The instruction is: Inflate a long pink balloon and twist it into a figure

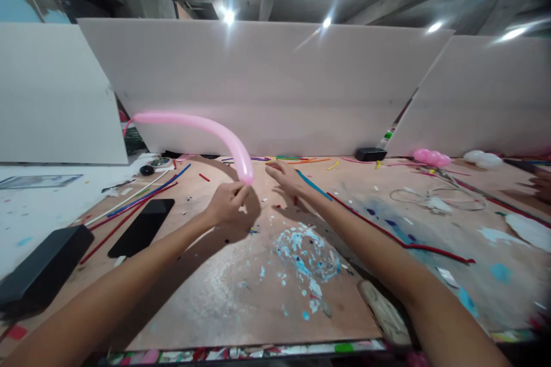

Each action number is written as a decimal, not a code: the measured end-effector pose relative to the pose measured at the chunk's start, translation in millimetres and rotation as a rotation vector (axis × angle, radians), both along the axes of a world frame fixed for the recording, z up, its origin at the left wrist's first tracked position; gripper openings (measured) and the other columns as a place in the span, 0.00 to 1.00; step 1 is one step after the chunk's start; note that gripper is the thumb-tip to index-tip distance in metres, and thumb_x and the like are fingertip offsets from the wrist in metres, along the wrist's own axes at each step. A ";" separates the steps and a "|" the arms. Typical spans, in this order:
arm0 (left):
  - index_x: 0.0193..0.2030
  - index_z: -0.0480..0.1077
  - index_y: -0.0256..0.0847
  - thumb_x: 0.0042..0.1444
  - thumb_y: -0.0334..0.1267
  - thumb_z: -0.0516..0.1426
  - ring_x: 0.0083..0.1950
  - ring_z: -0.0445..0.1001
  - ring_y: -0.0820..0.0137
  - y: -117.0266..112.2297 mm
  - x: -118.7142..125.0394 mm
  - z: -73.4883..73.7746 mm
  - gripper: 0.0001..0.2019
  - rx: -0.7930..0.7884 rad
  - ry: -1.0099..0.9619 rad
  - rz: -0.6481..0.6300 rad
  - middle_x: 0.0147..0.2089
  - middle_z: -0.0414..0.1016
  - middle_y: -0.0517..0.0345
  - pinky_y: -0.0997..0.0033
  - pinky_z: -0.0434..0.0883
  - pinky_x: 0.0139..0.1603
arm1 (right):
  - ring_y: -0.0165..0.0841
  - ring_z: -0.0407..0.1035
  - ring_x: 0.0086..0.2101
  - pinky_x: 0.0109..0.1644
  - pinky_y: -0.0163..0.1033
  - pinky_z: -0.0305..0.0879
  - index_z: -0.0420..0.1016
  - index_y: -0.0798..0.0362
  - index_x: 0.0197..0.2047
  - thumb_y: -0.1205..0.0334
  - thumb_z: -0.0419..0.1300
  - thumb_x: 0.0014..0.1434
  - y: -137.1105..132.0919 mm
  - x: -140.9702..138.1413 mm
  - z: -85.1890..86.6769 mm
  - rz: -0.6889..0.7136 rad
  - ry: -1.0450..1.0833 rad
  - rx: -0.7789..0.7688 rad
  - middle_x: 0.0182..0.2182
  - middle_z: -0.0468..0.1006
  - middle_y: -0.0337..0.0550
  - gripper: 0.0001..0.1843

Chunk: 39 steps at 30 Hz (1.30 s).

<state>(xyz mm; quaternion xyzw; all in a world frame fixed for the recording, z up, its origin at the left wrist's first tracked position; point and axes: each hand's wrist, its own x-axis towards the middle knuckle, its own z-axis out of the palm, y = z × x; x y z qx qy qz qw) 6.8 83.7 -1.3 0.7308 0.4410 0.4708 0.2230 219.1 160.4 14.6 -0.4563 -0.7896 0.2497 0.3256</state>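
Observation:
A long pink modelling balloon (202, 121) arcs up and to the left, inflated except for its thin limp tail at the far left. My left hand (230, 203) is closed in a pinch on the balloon's near end, above the middle of the table. To the right, my right hand (284, 176) reaches toward the back of the table with its fingers stretched out and nothing visible in them. Beside its wrist lies a flat blue balloon (313, 184). Several uninflated balloons, including an orange one (316, 160), lie just beyond its fingertips.
White panels (275, 80) stand along the table's back. A black phone (142, 227) and dark box (45, 269) lie left. Red balloons (400, 241), a coiled cable (434, 199) and a pink balloon shape (431, 157) are right. Another person's hand (540, 186) shows at the right edge.

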 end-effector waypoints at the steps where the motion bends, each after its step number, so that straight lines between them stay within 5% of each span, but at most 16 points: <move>1: 0.19 0.68 0.39 0.59 0.37 0.56 0.24 0.62 0.72 -5.9 2.3 -2.0 0.16 0.026 0.070 -0.033 0.19 0.67 0.59 0.73 0.54 0.30 | 0.42 0.69 0.54 0.58 0.47 0.64 0.73 0.57 0.54 0.38 0.47 0.66 -8.3 -10.8 2.1 0.156 0.203 -0.190 0.55 0.75 0.58 0.32; 3: 0.21 0.68 0.40 0.60 0.37 0.55 0.25 0.62 0.71 -18.6 5.2 -3.9 0.15 0.050 0.178 -0.098 0.21 0.68 0.58 0.71 0.55 0.31 | 0.40 0.74 0.44 0.48 0.43 0.70 0.75 0.57 0.45 0.34 0.52 0.61 -25.9 -29.0 6.4 0.390 0.508 -0.519 0.44 0.80 0.55 0.32; 6: 0.21 0.67 0.40 0.61 0.39 0.52 0.25 0.63 0.71 -37.1 5.5 -3.8 0.17 -0.027 0.188 -0.155 0.22 0.68 0.58 0.70 0.56 0.31 | 0.34 0.73 0.36 0.41 0.37 0.70 0.75 0.57 0.38 0.42 0.70 0.47 -46.0 -40.9 9.7 0.476 0.767 -0.689 0.35 0.80 0.48 0.27; 12: 0.22 0.62 0.42 0.59 0.54 0.52 0.18 0.57 0.72 -50.6 5.1 -24.6 0.21 -0.413 -0.233 -0.127 0.16 0.60 0.61 0.71 0.53 0.22 | 0.33 0.73 0.36 0.43 0.38 0.71 0.77 0.56 0.39 0.53 0.75 0.43 -46.1 -30.7 2.1 0.496 0.728 -0.614 0.34 0.80 0.43 0.23; 18: 0.24 0.61 0.43 0.57 0.59 0.57 0.15 0.55 0.74 -47.3 14.0 -51.5 0.23 -0.484 -0.541 -0.237 0.13 0.57 0.66 0.72 0.58 0.20 | 0.33 0.73 0.36 0.45 0.40 0.71 0.77 0.58 0.39 0.51 0.76 0.42 -40.4 -31.5 -6.3 0.478 0.629 -0.619 0.35 0.80 0.45 0.25; 29: 0.25 0.63 0.42 0.54 0.55 0.56 0.14 0.54 0.76 -49.4 13.1 -45.0 0.18 -0.485 -0.495 -0.193 0.13 0.59 0.65 0.73 0.57 0.18 | 0.34 0.74 0.38 0.44 0.40 0.72 0.76 0.55 0.41 0.54 0.74 0.45 -46.2 -32.2 -0.1 0.548 0.598 -0.554 0.37 0.80 0.44 0.23; 39: 0.20 0.57 0.42 0.47 0.46 0.55 0.14 0.51 0.79 -40.5 8.2 -41.1 0.14 -0.533 -0.517 -0.062 0.15 0.51 0.69 0.78 0.51 0.14 | 0.37 0.76 0.43 0.51 0.43 0.71 0.77 0.54 0.45 0.55 0.74 0.47 -40.1 -33.9 -4.9 0.487 0.740 -0.477 0.41 0.82 0.47 0.23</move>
